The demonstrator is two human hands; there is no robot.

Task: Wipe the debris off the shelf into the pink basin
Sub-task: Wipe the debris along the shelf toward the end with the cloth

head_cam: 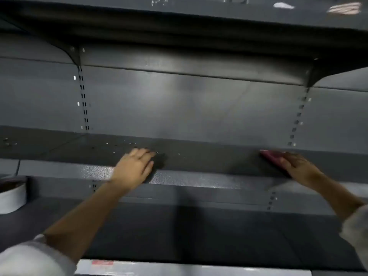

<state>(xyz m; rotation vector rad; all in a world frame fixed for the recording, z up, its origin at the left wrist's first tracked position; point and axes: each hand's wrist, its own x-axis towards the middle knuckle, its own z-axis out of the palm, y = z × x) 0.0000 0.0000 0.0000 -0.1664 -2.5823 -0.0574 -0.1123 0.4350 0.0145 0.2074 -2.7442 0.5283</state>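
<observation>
Left hand [135, 166] fingers flat on the shelf [209, 162] amid debris [123, 144]; right hand [296, 166] presses a pink cloth [268, 156].

- The shelf [209, 162] looks like dark grey painted metal, matt, with a grainy speckled front lip.
- The cloth [268, 155] is pink and soft-looking.

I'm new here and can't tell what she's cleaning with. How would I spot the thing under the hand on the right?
Find the dark grey shelf that runs across the middle of the view, where both hands rest. Follow it to the right hand, near the slotted upright. Under its fingers lies a cloth, the only reddish-pink thing on the grey metal.
</observation>
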